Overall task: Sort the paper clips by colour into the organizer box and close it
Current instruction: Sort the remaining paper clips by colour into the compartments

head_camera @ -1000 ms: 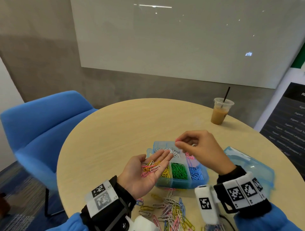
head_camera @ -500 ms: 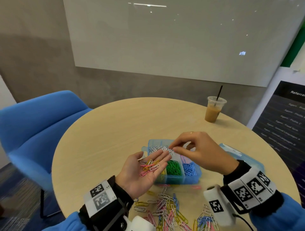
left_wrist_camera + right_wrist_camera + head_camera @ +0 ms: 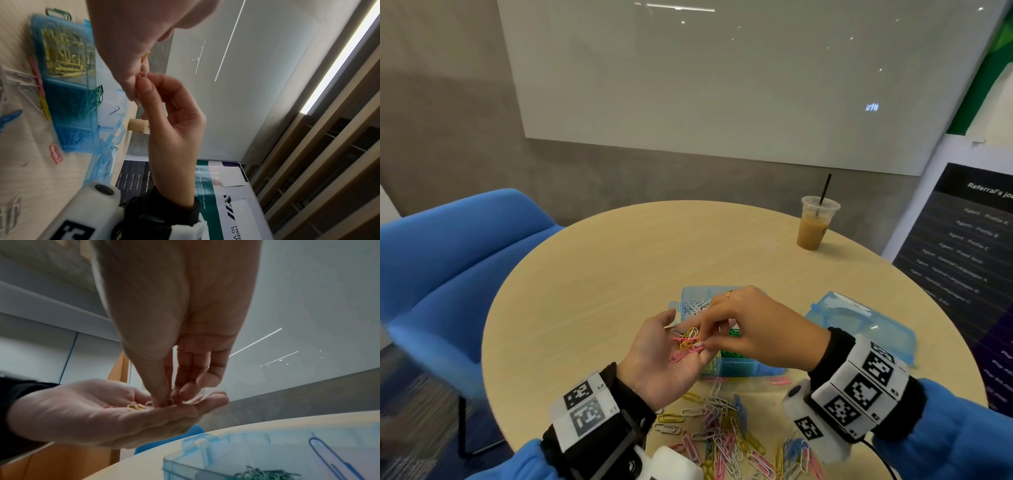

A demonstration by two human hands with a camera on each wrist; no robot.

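My left hand [image 3: 666,363] lies palm up over the near left of the blue organizer box [image 3: 751,370]. It carries several pink, yellow and white paper clips [image 3: 687,340] on its fingers. My right hand [image 3: 705,340] reaches down onto that palm, thumb and forefinger pinching a pale clip [image 3: 144,73]. The right wrist view shows the fingertips [image 3: 162,400] pressed among the clips [image 3: 134,407]. The box stands open with white, yellow, green and blue clips in separate compartments [image 3: 65,53]. A mixed pile of loose clips [image 3: 726,431] lies on the table in front of the box.
The box's blue lid [image 3: 859,325] lies on the round wooden table [image 3: 592,281] to the right. An iced coffee cup with a straw [image 3: 813,228] stands at the far right. A blue chair [image 3: 448,260] is at the left, a dark poster [image 3: 969,246] at the right.
My right hand has come back from over the box's white compartment to my left palm and now pinches a clip there. The left hand has stayed palm up.
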